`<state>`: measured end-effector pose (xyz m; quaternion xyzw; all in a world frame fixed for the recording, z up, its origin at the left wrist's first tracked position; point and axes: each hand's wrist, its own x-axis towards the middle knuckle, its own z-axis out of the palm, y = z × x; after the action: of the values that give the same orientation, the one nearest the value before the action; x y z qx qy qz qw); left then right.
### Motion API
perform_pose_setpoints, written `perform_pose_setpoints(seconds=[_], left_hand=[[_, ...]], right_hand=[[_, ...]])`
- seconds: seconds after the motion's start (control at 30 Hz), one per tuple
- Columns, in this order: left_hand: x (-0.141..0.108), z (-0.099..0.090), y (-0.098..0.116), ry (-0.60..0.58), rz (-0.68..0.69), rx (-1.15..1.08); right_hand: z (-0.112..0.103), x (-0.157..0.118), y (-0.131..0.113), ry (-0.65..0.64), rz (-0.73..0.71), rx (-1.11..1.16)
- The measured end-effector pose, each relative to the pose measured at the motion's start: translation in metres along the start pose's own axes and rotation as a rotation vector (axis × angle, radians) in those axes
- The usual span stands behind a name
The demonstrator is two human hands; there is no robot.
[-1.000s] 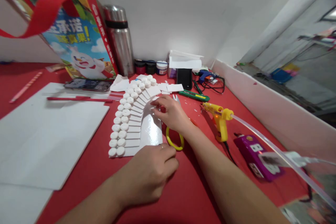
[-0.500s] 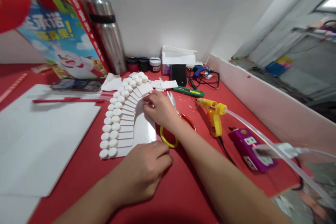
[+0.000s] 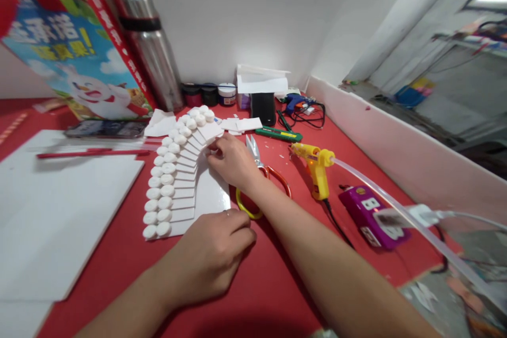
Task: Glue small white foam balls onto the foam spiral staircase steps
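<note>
A curved row of white strips [image 3: 184, 188] lies on a glossy white board [image 3: 214, 190], with round white pieces [image 3: 167, 190] in two lines along its outer edge. My right hand [image 3: 233, 162] reaches over the board from the right, its fingers pinched at the inner ends of the upper strips; what is between the fingertips is hidden. Close to the board's near edge rests my left hand [image 3: 216, 251], a ring on one finger, curled closed with nothing showing in it. Scissors [image 3: 263, 171] with red and yellow handles lie partly under my right forearm.
A yellow glue gun [image 3: 319, 166] and a purple box [image 3: 372, 216] stand to the right. Behind are a green cutter [image 3: 279, 133], paint jars [image 3: 209, 95] and a steel flask [image 3: 152, 53]. White sheets [image 3: 59, 222], a red pen [image 3: 95, 153] and a phone [image 3: 105, 128] lie left.
The whole view has shifted, so everything on the table appears slightly further left. My right hand's fingers stay at the upper strips, and my left hand keeps its place by the board.
</note>
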<state>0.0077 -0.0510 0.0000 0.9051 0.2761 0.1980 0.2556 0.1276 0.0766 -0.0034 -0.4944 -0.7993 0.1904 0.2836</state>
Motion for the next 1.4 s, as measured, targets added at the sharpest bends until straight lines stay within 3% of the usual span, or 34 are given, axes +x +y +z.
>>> perform_pose_setpoints(seconds=[0.73, 1.13, 1.27, 1.4], left_hand=[[-0.002, -0.001, 0.001, -0.055, 0.045, 0.099], [-0.003, -0.002, -0.001, -0.049, 0.056, 0.118], [-0.004, -0.003, -0.002, -0.053, 0.055, 0.121], [-0.003, -0.002, -0.003, -0.040, 0.056, 0.132]], right_hand=[[-0.019, -0.007, 0.001, 0.030, 0.044, 0.102], [-0.020, -0.008, 0.017, 0.092, 0.032, 0.111], [-0.025, -0.008, 0.024, 0.141, 0.032, 0.099], [-0.045, -0.008, 0.027, 0.265, 0.024, 0.117]])
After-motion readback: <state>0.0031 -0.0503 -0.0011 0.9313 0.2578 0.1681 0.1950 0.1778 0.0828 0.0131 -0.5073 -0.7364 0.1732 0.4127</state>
